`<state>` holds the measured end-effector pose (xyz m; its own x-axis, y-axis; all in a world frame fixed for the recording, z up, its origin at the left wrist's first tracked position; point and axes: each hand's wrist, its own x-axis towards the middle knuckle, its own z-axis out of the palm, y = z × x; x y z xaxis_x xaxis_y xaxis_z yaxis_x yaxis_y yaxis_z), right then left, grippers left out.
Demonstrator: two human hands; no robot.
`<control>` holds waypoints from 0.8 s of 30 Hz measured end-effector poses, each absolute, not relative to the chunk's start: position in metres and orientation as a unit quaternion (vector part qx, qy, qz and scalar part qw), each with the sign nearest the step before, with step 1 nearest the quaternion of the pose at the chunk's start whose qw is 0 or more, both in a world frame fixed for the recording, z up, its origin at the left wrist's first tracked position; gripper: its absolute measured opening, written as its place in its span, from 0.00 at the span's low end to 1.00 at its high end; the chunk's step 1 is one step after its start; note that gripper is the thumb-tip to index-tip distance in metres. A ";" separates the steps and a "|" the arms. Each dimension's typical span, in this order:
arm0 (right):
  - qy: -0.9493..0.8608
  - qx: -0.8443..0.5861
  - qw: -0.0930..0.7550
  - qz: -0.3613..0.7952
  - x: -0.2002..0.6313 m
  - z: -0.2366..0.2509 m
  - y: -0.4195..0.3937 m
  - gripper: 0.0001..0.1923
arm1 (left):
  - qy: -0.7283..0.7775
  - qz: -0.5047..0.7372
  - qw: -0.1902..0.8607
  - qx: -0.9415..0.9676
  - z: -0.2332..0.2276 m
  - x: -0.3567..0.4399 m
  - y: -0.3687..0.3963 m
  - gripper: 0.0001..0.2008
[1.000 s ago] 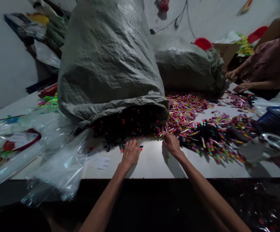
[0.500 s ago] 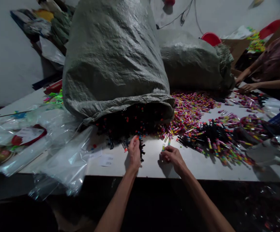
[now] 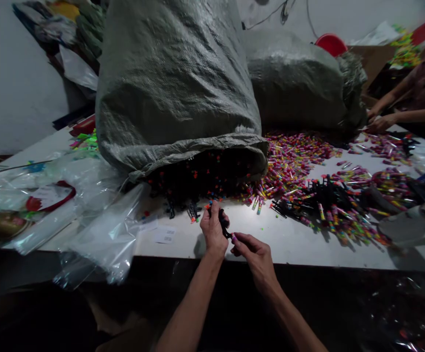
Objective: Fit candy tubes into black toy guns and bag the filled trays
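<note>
Both hands have drawn back from the heaps toward the near table edge since the earlier frames and now meet at lower centre of the frame. The left hand (image 3: 214, 230) is closed around a small black plastic piece (image 3: 222, 222), its top showing a coloured tip. The right hand (image 3: 253, 249) is pinched narrow on a small pink tube (image 3: 234, 239), held against the lower end of the black piece. Both items are off the white table (image 3: 293, 244), just above its front edge. Directly above the hands, the open mouth of a large grey woven sack (image 3: 175, 88) spills black pieces (image 3: 193, 183). Right of centre lie a heap of coloured tubes (image 3: 289, 161) and a pile of assembled black sticks (image 3: 322, 195). A second sack (image 3: 300, 83) lies behind. Clear plastic bags (image 3: 102, 230) cover the lower left. At upper right, another person's hand (image 3: 379, 123) rests among tubes
</note>
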<state>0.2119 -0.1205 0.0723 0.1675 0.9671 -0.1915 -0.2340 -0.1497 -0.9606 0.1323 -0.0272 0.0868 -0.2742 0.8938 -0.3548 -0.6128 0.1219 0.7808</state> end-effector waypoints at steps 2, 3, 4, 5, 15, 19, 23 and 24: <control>-0.328 -0.532 0.570 0.534 0.212 0.074 -0.124 0.15 | 0.471 0.649 0.576 0.161 0.090 0.132 -0.028 0.21; -0.325 -0.531 0.575 0.531 0.212 0.076 -0.125 0.15 | 0.469 0.649 0.577 0.161 0.091 0.132 -0.029 0.22; -0.328 -0.528 0.577 0.530 0.212 0.077 -0.125 0.14 | 0.466 0.649 0.580 0.160 0.092 0.132 -0.030 0.22; -0.336 -0.524 0.575 0.531 0.213 0.079 -0.126 0.14 | 0.462 0.649 0.583 0.161 0.092 0.131 -0.031 0.22; -0.360 -0.512 0.555 0.548 0.217 0.079 -0.131 0.13 | 0.455 0.654 0.575 0.186 0.092 0.136 -0.034 0.21; -0.374 -0.520 0.564 0.522 0.216 0.076 -0.134 0.12 | 0.462 0.656 0.561 0.202 0.094 0.138 -0.037 0.20; -0.453 -0.541 0.580 0.407 0.214 0.075 -0.137 0.09 | 0.472 0.675 0.529 0.203 0.095 0.142 -0.041 0.19; -0.472 -0.544 0.580 0.380 0.213 0.075 -0.137 0.10 | 0.475 0.679 0.522 0.203 0.095 0.142 -0.041 0.19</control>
